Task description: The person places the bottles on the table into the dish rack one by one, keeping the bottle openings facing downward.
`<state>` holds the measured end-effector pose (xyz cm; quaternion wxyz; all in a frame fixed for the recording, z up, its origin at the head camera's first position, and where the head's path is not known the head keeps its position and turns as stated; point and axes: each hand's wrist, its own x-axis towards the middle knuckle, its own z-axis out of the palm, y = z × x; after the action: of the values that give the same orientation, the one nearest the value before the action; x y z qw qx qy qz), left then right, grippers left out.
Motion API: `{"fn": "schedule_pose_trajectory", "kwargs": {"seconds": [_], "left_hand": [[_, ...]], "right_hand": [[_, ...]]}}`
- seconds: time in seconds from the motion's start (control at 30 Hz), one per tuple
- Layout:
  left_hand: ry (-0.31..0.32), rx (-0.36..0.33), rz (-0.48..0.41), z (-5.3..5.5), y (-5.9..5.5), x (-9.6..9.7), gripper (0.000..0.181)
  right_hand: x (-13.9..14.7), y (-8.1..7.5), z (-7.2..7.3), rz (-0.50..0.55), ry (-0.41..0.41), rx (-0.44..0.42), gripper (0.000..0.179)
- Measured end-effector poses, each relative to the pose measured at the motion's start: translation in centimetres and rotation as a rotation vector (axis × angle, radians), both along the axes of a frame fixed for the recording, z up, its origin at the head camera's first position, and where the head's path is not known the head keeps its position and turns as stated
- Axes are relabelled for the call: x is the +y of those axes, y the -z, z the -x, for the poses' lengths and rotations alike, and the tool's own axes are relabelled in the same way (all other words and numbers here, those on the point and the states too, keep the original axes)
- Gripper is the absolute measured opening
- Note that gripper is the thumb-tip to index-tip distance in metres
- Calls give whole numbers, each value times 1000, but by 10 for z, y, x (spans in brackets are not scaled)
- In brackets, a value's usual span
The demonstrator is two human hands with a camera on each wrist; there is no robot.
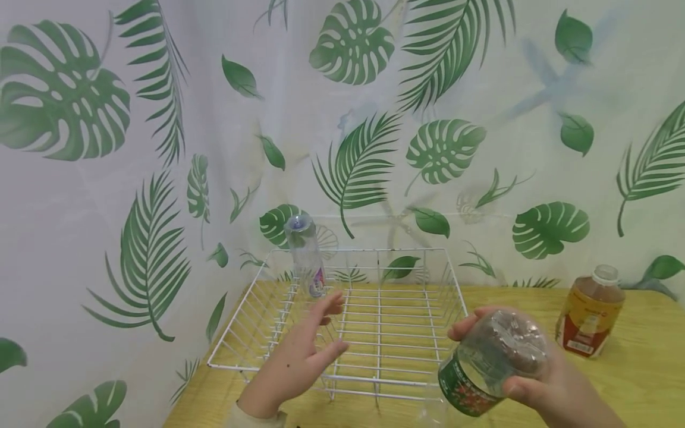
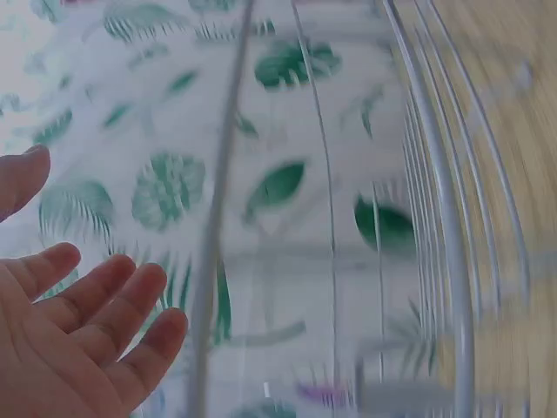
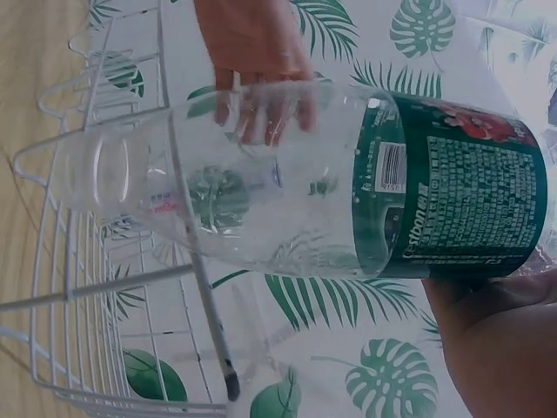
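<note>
My right hand (image 1: 556,380) grips a clear plastic bottle (image 1: 481,362) with a green label (image 3: 470,187) near its base. The bottle is tilted, base up and uncapped neck (image 3: 100,170) down, at the front right corner of a white wire rack (image 1: 379,333). My left hand (image 1: 299,362) is over the rack's front left part, fingers loosely spread and holding nothing. In the left wrist view that hand (image 2: 78,340) shows its palm beside the rack's wires. Another clear bottle (image 1: 305,255), with a small purple and red print, stands base up in the rack's back left corner.
A bottle with a yellow and red label (image 1: 591,312), open at the top, stands upright on the wooden table (image 1: 642,380) to the right of the rack. Behind and to the left hangs a white curtain (image 1: 374,178) printed with green leaves.
</note>
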<state>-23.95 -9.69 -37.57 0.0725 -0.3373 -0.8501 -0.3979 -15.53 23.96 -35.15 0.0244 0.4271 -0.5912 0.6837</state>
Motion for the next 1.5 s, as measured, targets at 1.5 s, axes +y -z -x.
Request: {"fn": "schedule_pose_trajectory", "kwargs": {"seconds": [1.5], "left_hand": [[-186, -643, -437, 63, 56, -163, 55]], "right_hand": [[8, -43, -2, 154, -10, 137, 59]]}}
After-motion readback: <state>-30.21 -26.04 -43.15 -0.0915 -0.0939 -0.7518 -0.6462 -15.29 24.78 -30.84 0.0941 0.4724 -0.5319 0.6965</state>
